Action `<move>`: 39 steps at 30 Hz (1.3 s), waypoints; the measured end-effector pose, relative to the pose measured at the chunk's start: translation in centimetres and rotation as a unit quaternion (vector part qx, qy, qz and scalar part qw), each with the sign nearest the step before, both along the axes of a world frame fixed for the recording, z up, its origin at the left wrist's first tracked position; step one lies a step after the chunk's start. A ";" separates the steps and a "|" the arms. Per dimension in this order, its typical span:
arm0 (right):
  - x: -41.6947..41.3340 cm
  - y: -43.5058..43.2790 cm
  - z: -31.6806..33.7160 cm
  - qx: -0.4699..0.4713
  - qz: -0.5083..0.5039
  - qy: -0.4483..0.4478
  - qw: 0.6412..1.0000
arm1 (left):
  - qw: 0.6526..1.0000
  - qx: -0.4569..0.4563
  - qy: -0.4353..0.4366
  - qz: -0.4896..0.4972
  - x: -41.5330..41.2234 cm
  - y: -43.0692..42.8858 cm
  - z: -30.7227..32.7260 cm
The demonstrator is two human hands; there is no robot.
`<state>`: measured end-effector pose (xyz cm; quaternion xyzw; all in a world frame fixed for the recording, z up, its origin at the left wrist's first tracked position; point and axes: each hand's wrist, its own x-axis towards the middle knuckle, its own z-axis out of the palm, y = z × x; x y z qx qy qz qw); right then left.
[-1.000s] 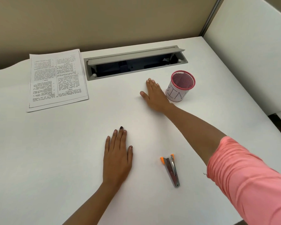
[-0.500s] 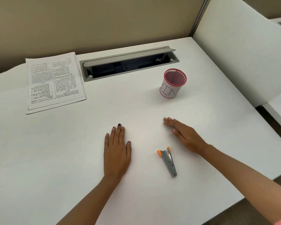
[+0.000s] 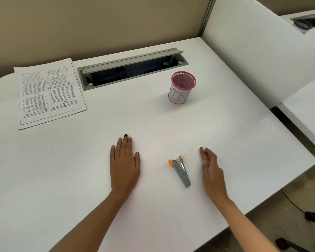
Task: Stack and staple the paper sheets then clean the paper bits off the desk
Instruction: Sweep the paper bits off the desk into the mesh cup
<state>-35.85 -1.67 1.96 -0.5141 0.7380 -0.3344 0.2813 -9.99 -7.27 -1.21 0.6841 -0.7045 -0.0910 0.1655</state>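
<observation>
My right hand [image 3: 210, 170] stands on its little-finger edge on the white desk [image 3: 44, 179], fingers straight and together, holding nothing. My left hand [image 3: 125, 164] lies flat, palm down, fingers straight, also holding nothing.

The stapler [image 3: 180, 170] lies between them, just beside my right palm and not touching it. Its long axis runs away from me, the orange-tipped end farther off and leaning a little left.

What matters for the sweep is a scatter of faint specks [image 3: 188, 153] on the desk between the stapler's orange end and my right fingertips [image 3: 202, 150]. I take them for paper bits, though they are too small to be sure. They lie just left of my right fingertips, so that hand is much the nearer.

The pink mesh cup marked BIN [image 3: 182, 88] stands well beyond, ahead and slightly left. The printed paper sheets [image 3: 49, 93] lie stacked at the far left corner, well apart from both hands.
</observation>
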 end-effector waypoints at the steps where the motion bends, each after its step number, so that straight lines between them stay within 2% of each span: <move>1: 0.6 0.3 -0.6 0.002 0.006 0.015 1.000 | 1.000 0.001 -0.002 0.000 0.0 0.0 0.0; 8: 2.1 0.1 -0.7 -0.016 0.058 0.017 0.998 | 1.000 -0.001 -0.003 -0.003 0.0 0.0 -0.2; 11: 1.3 -0.8 0.9 -0.052 0.008 0.001 0.999 | 1.000 -0.003 -0.003 -0.001 0.0 0.0 -0.2; 14: 0.4 -2.2 1.2 -0.079 -0.050 0.051 0.994 | 1.000 -0.003 -0.003 -0.001 0.0 0.0 -0.2; 18: 1.1 -3.6 0.2 -0.063 0.010 0.153 0.986 | 1.000 -0.004 -0.001 0.000 0.0 0.0 -0.1; 22: 1.9 -3.5 0.2 -0.041 0.053 0.166 0.984 | 1.000 -0.004 0.000 -0.001 0.0 0.0 -0.2; 25: 1.6 -2.8 0.9 -0.063 0.035 0.135 0.988 | 1.000 -0.005 0.001 0.001 0.0 0.0 -0.2; 29: 1.3 -1.4 1.2 -0.038 -0.084 0.085 0.992 | 1.000 -0.007 0.003 0.002 0.0 0.0 -0.1; 32: 2.1 -0.8 0.9 -0.019 -0.133 0.062 0.989 | 1.000 -0.010 0.004 0.003 0.0 0.0 -0.1; 39: 4.5 -3.0 1.1 -0.028 -0.155 0.034 0.987 | 1.000 -0.012 0.006 0.001 -0.1 0.0 0.0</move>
